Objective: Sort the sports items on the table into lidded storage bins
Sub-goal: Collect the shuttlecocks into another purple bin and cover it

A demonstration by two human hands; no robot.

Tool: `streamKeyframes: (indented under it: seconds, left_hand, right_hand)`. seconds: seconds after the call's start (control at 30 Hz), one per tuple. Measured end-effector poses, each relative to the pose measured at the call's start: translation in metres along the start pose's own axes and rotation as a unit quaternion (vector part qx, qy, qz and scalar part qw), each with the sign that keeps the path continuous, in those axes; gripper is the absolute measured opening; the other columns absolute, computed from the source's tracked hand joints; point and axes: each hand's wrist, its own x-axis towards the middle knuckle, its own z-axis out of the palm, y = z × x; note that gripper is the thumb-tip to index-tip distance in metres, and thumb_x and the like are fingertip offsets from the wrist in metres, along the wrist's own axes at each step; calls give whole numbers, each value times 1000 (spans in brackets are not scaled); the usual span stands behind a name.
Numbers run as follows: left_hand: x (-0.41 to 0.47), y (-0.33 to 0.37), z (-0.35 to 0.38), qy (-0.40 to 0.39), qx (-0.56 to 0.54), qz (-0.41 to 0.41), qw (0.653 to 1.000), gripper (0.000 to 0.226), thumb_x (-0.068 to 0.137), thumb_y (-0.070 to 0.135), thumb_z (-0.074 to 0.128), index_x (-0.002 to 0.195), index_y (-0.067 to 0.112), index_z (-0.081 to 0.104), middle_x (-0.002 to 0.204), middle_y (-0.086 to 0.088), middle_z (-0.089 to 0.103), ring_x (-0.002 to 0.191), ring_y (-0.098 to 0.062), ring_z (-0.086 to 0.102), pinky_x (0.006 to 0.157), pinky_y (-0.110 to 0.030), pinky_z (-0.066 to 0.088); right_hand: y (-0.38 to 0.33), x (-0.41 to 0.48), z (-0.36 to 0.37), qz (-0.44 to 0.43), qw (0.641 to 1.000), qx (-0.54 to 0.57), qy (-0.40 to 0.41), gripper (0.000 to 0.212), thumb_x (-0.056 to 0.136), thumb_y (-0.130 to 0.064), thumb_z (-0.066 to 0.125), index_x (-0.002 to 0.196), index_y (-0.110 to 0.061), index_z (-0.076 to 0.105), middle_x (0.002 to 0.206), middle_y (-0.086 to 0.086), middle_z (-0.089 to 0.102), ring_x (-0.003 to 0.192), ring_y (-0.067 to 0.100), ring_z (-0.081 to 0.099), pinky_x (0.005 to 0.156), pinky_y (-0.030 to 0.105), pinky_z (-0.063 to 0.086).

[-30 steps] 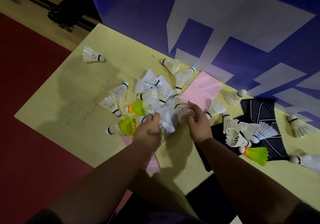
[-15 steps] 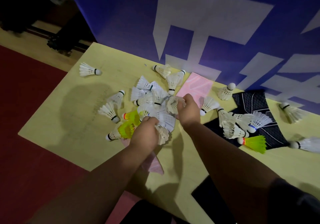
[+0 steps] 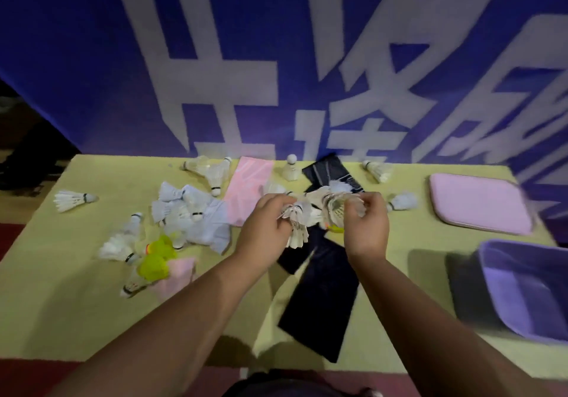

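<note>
My left hand (image 3: 266,230) grips a bunch of white shuttlecocks (image 3: 296,223) above the middle of the yellow table (image 3: 76,313). My right hand (image 3: 365,227) grips more white shuttlecocks (image 3: 336,207) just beside it. A heap of white shuttlecocks (image 3: 187,212) lies left of my hands, with yellow-green ones (image 3: 156,257) nearer the front. A purple open bin (image 3: 528,286) stands at the right edge, and its pink lid (image 3: 479,207) lies flat behind it.
A dark cloth (image 3: 319,295) lies under my forearms and a pink cloth (image 3: 247,191) lies behind my left hand. Single shuttlecocks sit apart at the far left (image 3: 72,200) and along the back (image 3: 378,171). A blue banner with white characters (image 3: 276,58) stands behind the table.
Both hands have lifted bunches of shuttlecocks out of the heap and moved right, over the dark cloth. The view swung right, bringing the purple bin and pink lid into sight.
</note>
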Motion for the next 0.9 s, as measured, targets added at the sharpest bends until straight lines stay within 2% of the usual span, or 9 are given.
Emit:
streamKeyframes:
  seconds: [0.17,0.27,0.37,0.5,0.57,0.63,0.7,0.77,0.9]
  left_hand:
    - [-1,111,102,-68,-82,43,993,40,85,4,53,111,34,63,118,13,59,106,-6,56,89,-25,45]
    - [-13,175,176,-134,-173,13,976,31,90,10,55,98,40,63,106,12,67,96,-10,64,82,-29,51]
    - [-27,220,244,-185,-198,1,963,25,91,10,56,101,32,64,96,15,67,85,-4,63,73,-19,49]
    - [-39,237,320,-220,-157,-29,962,24,90,8,56,105,26,63,104,1,69,88,-14,61,72,-25,47]
    - [-40,232,346,-236,-125,-53,962,32,89,8,56,118,20,61,118,-4,67,97,-16,62,81,-26,47]
    - [-42,225,361,-265,-91,-76,957,48,89,11,60,135,19,51,131,2,59,106,-17,61,89,-26,46]
    - [-45,221,367,-280,-56,-92,954,60,88,14,62,143,22,42,125,10,52,88,-18,64,78,-26,48]
    - [-48,218,368,-255,-25,-89,963,57,89,13,61,142,22,43,114,10,52,76,-15,59,67,-23,45]
    - [-44,211,352,-179,-64,-77,979,39,87,6,61,122,22,58,124,3,61,94,-25,65,88,-33,51]
  right_hand:
    - [18,23,-156,14,994,32,104,15,93,-21,50,95,-27,63,86,-18,67,80,-7,59,67,10,41]
    - [45,33,-248,36,984,7,175,20,91,-19,46,92,-25,65,85,-12,68,79,6,60,66,20,42]
    - [79,43,-317,69,977,-19,199,20,91,-13,42,85,-22,59,76,-6,63,70,18,56,61,32,41]
    - [123,56,-366,90,980,-74,162,17,90,-7,42,79,-12,53,77,9,60,71,29,52,69,39,43]
    - [142,64,-376,104,981,-96,130,16,89,-8,41,80,-9,54,82,10,63,78,31,58,73,41,48]
    - [156,69,-380,122,984,-108,73,16,90,-10,44,89,-11,60,91,7,66,87,29,61,77,38,49]
    - [169,71,-380,139,980,-139,4,25,88,-15,50,110,-11,62,106,6,66,98,26,62,79,32,46]
    - [177,73,-380,145,976,-161,-37,34,86,-18,53,119,-12,61,111,6,64,100,27,61,80,33,45]
    - [168,75,-370,102,986,-108,-71,33,90,-16,56,122,-13,61,113,-1,61,105,20,60,82,31,43]
